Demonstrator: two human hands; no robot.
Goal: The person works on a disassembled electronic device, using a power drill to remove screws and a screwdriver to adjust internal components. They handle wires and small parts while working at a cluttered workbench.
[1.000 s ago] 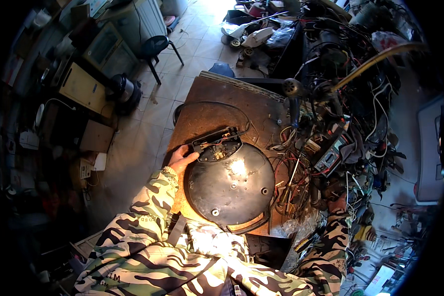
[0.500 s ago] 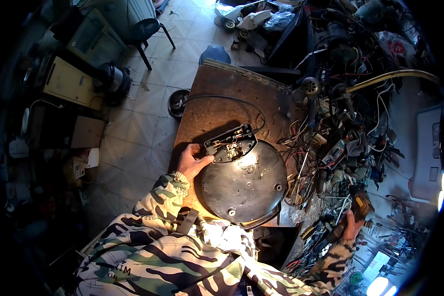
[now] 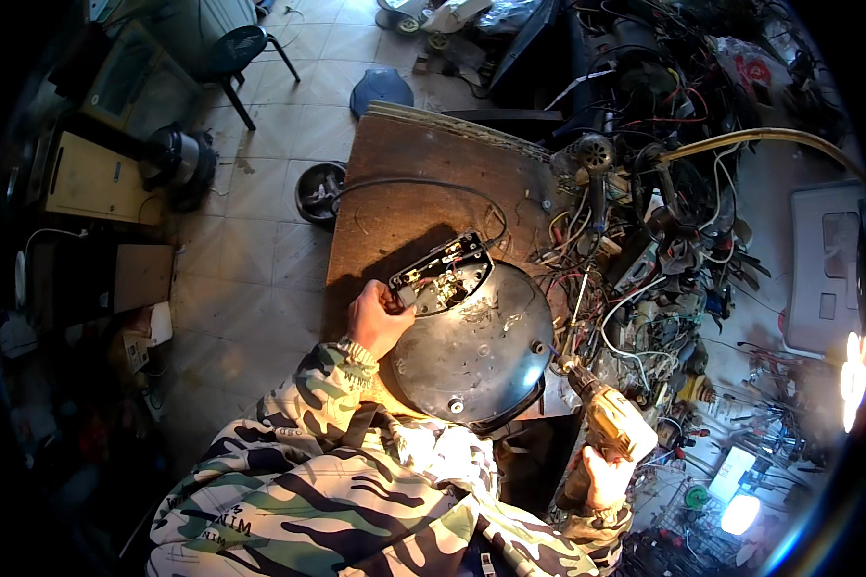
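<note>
A round black appliance (image 3: pixel 481 356) lies on the brown wooden table, its broad smooth face up. At its far left side an open black housing (image 3: pixel 471 280) shows wires and small metal parts inside. My left hand (image 3: pixel 380 320) is closed on the near left corner of this housing, thumb toward the round body. In my right hand (image 3: pixel 606 478) is a yellow cordless drill (image 3: pixel 618 423), gripped by its handle. Its nose points up and left toward the appliance's right edge, with a thin bit in front; I cannot tell whether the bit touches anything.
A black cord (image 3: pixel 423 180) runs from the housing over the wooden table (image 3: pixel 385 144) to its left edge. Tangled wires and tools (image 3: pixel 635 279) crowd the right side. Beyond the table's left edge are a round black container (image 3: pixel 319 192) and a dark stool (image 3: pixel 239 50) on the tiled floor.
My right hand has brought the drill from the cluttered right side leftward, close to the appliance. My left hand has taken a fuller grip on the housing corner. The whole view has shifted slightly.
</note>
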